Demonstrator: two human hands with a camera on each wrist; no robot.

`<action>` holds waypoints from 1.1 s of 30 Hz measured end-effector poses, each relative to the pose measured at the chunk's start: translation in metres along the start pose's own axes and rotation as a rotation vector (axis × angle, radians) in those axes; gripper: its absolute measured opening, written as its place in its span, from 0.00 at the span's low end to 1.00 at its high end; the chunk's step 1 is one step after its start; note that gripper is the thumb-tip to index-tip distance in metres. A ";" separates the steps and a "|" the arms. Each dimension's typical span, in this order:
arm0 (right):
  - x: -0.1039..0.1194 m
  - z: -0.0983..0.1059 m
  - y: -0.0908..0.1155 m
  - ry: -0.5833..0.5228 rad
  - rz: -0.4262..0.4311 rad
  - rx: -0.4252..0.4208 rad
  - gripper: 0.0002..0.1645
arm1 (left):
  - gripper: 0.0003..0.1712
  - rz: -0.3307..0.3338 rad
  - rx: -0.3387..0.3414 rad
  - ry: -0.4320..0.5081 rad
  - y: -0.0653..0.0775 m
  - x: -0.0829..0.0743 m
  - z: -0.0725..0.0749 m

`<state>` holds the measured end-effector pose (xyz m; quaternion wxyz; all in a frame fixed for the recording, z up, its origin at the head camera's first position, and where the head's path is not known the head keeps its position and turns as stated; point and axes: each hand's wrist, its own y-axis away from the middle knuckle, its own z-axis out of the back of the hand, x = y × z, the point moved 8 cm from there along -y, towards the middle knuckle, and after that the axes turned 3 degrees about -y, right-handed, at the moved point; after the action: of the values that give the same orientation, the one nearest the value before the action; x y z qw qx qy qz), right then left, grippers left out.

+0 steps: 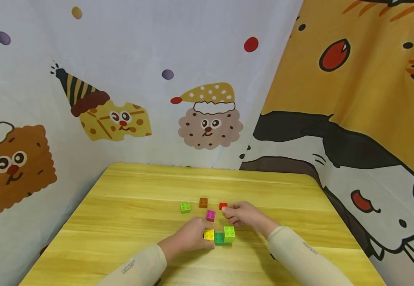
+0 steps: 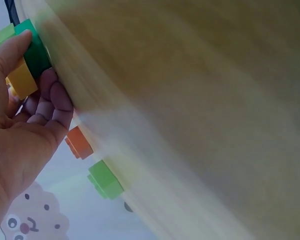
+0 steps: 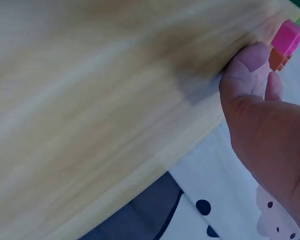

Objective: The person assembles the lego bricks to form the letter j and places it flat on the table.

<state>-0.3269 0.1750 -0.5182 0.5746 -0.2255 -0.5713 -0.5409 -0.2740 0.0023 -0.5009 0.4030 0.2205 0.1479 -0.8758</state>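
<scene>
My left hand (image 1: 194, 233) grips a small build of toy bricks at its left end, thumb on the near side and fingers behind. The build has a dark green brick (image 1: 219, 238) below, with a yellow brick (image 1: 209, 234) at the left and a light green brick (image 1: 230, 234) raised at the right. In the left wrist view, the thumb touches the dark green brick (image 2: 37, 50). Farther back, my right hand (image 1: 242, 214) pinches a red brick (image 1: 222, 205) at its fingertips. That brick is hidden behind the hand in the right wrist view.
Behind the build lie a magenta brick (image 1: 210, 215), an orange-brown brick (image 1: 203, 202) and a light green brick (image 1: 185, 207), apart from one another. The wooden table (image 1: 139, 190) meets a cartoon-printed cloth (image 1: 149, 47) at its back and sides.
</scene>
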 end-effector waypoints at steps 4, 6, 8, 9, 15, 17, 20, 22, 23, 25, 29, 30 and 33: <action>0.010 -0.008 -0.014 0.088 0.007 -0.012 0.29 | 0.10 0.004 -0.003 0.033 0.000 0.001 0.000; 0.015 -0.011 -0.018 0.163 0.014 -0.030 0.28 | 0.10 0.015 0.006 0.046 0.001 0.001 -0.001; 0.020 -0.014 -0.021 0.243 0.021 -0.055 0.26 | 0.10 0.027 0.013 0.060 0.001 0.001 -0.001; 0.022 -0.016 -0.023 0.276 0.024 -0.067 0.26 | 0.10 0.032 0.015 0.062 0.001 0.001 -0.001; 0.026 -0.021 -0.030 0.360 0.032 -0.116 0.22 | 0.11 0.035 0.016 0.048 0.001 0.001 0.000; 0.026 -0.021 -0.031 0.383 0.039 -0.130 0.21 | 0.11 0.036 0.015 0.047 0.002 0.001 0.001; 0.024 -0.019 -0.032 0.394 0.043 -0.141 0.19 | 0.10 0.037 0.011 0.059 0.003 0.001 0.001; 0.024 -0.018 -0.030 0.394 0.052 -0.142 0.19 | 0.10 0.038 0.010 0.063 0.003 0.001 0.001; 0.023 -0.017 -0.029 0.388 0.055 -0.140 0.18 | 0.11 0.038 0.010 0.061 0.004 0.001 0.001; 0.023 -0.016 -0.027 0.371 0.064 -0.132 0.17 | 0.11 0.041 0.012 0.056 0.004 0.001 0.001; 0.020 -0.011 -0.023 0.332 0.068 -0.117 0.14 | 0.11 0.044 0.014 0.039 0.004 0.001 0.001; 0.019 -0.008 -0.022 0.325 0.069 -0.114 0.12 | 0.11 0.042 0.013 0.039 0.004 0.001 0.001; 0.016 0.003 -0.020 0.314 0.071 -0.114 0.12 | 0.11 0.049 0.010 0.037 0.004 0.001 0.001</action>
<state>-0.3496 0.1654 -0.5101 0.6617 -0.1907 -0.4346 -0.5804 -0.2718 -0.0017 -0.5007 0.4203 0.2422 0.1457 -0.8622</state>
